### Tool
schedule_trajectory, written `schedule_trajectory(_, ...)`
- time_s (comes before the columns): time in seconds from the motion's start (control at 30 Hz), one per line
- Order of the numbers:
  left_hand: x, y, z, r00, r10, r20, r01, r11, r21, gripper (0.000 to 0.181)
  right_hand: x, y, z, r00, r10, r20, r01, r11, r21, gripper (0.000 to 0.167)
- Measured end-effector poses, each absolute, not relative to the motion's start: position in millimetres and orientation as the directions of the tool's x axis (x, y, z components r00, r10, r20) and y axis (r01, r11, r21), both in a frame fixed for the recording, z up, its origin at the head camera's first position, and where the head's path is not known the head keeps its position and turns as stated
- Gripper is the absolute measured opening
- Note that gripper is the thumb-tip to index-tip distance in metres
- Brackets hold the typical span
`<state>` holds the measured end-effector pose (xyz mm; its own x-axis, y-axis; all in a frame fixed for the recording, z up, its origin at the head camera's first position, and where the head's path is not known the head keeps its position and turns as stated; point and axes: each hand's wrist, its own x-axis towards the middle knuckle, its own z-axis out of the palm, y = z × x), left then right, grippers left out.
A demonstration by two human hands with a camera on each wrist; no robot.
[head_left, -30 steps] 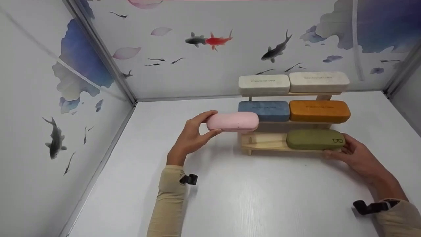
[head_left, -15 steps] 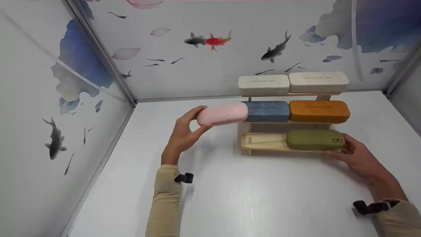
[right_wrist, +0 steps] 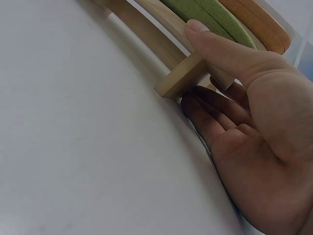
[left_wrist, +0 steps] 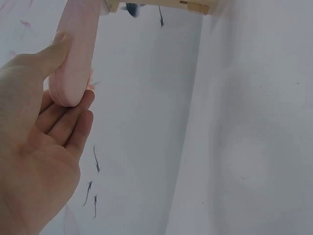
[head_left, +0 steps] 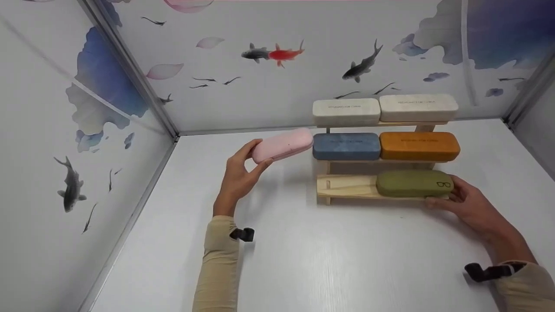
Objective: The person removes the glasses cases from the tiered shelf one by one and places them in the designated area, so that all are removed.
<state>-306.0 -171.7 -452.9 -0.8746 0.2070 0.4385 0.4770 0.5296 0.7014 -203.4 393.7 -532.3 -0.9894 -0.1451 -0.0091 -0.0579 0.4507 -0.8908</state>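
Note:
My left hand (head_left: 238,175) pinches the left end of a pink case (head_left: 282,145) in the air, its right end tilted up, close to the blue case (head_left: 346,146). In the left wrist view the thumb and fingers grip the pink case (left_wrist: 76,58). My right hand (head_left: 477,208) is at the right end of the wooden rack's lowest shelf (head_left: 347,190), beside the green case (head_left: 414,183). In the right wrist view my right hand (right_wrist: 254,122) has its thumb along the shelf edge and its fingers curled round the rack's end (right_wrist: 183,78).
Two off-white cases (head_left: 346,112) stand on the top shelf. An orange case (head_left: 419,146) lies beside the blue one on the middle shelf. The rack is on a white table (head_left: 329,255), with printed wall panels (head_left: 225,99) behind and to the left.
My left hand has moved left with the pink case, away from in front of the blue case, and the case has tilted, right end up. My right hand has stayed at the rack.

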Motion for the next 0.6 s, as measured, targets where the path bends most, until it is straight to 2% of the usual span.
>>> schedule_trajectory(0.23,-317,-171,-475,-0.894,0.173,0.413,0.437,0.54,0.719,0.065,-203,392,-534,-0.989,-0.147,-0.007,-0.06,0.445,-0.894,0.079)
schedule_trajectory(0.6,-346,-174,-496,-0.941,0.196,0.278,0.34,0.565,0.752,0.064,-203,393,-531,-0.989,-0.151,-0.004,-0.06,0.418,-0.906,0.079)
